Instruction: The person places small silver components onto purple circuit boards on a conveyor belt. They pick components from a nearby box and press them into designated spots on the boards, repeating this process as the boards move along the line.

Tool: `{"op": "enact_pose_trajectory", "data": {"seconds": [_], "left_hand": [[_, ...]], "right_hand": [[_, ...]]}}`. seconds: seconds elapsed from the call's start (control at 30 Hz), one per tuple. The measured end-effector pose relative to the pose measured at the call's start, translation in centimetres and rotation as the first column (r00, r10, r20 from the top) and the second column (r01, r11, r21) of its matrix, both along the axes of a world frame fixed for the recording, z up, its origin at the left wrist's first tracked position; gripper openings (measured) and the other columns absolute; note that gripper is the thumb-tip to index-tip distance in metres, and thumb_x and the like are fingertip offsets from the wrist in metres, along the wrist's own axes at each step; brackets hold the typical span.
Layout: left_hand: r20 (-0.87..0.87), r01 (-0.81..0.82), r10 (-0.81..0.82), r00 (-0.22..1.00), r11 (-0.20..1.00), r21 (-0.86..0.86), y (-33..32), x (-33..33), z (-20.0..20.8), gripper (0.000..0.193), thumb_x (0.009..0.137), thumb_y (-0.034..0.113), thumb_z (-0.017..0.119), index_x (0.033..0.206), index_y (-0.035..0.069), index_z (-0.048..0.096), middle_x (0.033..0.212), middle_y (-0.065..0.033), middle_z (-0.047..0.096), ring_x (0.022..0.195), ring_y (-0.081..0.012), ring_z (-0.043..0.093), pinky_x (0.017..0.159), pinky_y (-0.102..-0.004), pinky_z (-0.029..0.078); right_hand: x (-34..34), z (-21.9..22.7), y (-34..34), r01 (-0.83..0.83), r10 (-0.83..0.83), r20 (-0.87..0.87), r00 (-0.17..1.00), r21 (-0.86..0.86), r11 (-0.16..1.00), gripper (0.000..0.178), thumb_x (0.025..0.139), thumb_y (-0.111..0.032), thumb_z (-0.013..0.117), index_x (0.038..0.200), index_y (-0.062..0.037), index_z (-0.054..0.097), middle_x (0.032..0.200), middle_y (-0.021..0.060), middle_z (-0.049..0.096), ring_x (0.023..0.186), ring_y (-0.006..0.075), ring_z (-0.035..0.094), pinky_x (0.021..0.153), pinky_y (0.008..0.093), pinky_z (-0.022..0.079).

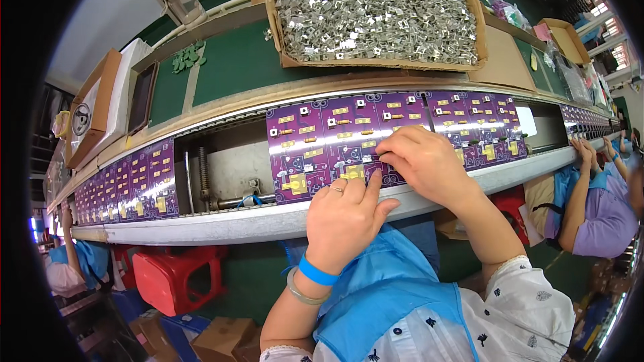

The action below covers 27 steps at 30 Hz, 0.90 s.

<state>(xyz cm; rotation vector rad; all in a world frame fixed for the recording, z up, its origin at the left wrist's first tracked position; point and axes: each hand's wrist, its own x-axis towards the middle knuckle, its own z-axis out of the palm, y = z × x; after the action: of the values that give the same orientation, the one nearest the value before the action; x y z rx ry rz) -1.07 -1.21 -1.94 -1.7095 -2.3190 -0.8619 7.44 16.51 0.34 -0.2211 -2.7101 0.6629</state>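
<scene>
A purple circuit board panel [329,119] lies on the conveyor in front of me, fitted with small white square parts, resistors and yellow pads. My right hand [424,164] is bent over its lower right part, thumb and fingertips pinched close to the surface. Whatever sits in that pinch is too small or hidden to name. My left hand [343,213] rests at the panel's near edge, index finger and thumb apart, other fingers partly curled, with nothing seen in it. Its index fingertip comes close to the right fingertips. A blue band [318,272] circles the left wrist.
Beyond the conveyor rail [221,224] stands a cardboard box [376,63] heaped with small metal clips. More purple panels [137,184] lie left and right. Green pieces [188,58] lie on the far bench. A red stool [168,281] is below left. Co-workers [597,208] work farther along.
</scene>
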Motion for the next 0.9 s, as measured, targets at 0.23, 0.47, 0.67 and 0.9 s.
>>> {"op": "enact_pose_trajectory", "data": {"seconds": [0.23,0.47,0.67,0.9], "left_hand": [[0.037,0.01,-0.011,0.999,0.999,0.046,0.08,-0.18,-0.03,0.043,0.085,0.04,0.071,0.109,0.006,0.076,0.073,-0.0052,0.055,0.067,-0.0215,0.057,0.059,-0.0351,0.046],[0.05,0.012,-0.014,0.999,0.999,0.035,0.01,-0.22,-0.1,0.043,0.085,0.041,0.071,0.11,0.006,0.076,0.073,-0.0047,0.054,0.067,-0.0211,0.056,0.058,-0.0347,0.046],[0.045,0.017,-0.018,0.999,0.999,0.031,0.07,-0.25,-0.11,0.044,0.085,0.042,0.071,0.111,0.006,0.075,0.073,-0.0043,0.054,0.066,-0.0207,0.056,0.058,-0.0343,0.046],[0.044,0.014,-0.016,0.999,0.999,0.032,0.02,-0.28,-0.3,0.043,0.087,0.043,0.07,0.11,0.007,0.076,0.073,-0.004,0.054,0.067,-0.0205,0.057,0.059,-0.0339,0.047]], "right_hand": [[-0.23,0.05,0.08,0.023,-0.022,0.005,1.0,-0.026,0.999,0.008,0.087,-0.012,0.07,0.093,-0.007,0.07,0.089,0.0108,0.07,0.086,0.0323,0.067,0.074,0.0435,0.053],[-0.43,0.37,0.19,0.024,-0.022,0.026,0.999,-0.069,0.997,0.009,0.085,-0.01,0.073,0.093,-0.0057,0.072,0.088,0.0118,0.071,0.082,0.0303,0.067,0.072,0.0392,0.054],[-0.32,0.2,0.13,0.017,-0.017,-0.001,1.0,-0.045,0.999,0.009,0.085,-0.009,0.073,0.093,-0.0047,0.071,0.088,0.0117,0.071,0.08,0.0302,0.067,0.07,0.0397,0.053],[-0.55,-0.29,-0.5,0.016,-0.016,-0.008,1.0,-0.078,0.997,0.009,0.085,-0.008,0.071,0.092,-0.0041,0.066,0.088,0.0122,0.069,0.083,0.0337,0.067,0.072,0.0442,0.053]]}}
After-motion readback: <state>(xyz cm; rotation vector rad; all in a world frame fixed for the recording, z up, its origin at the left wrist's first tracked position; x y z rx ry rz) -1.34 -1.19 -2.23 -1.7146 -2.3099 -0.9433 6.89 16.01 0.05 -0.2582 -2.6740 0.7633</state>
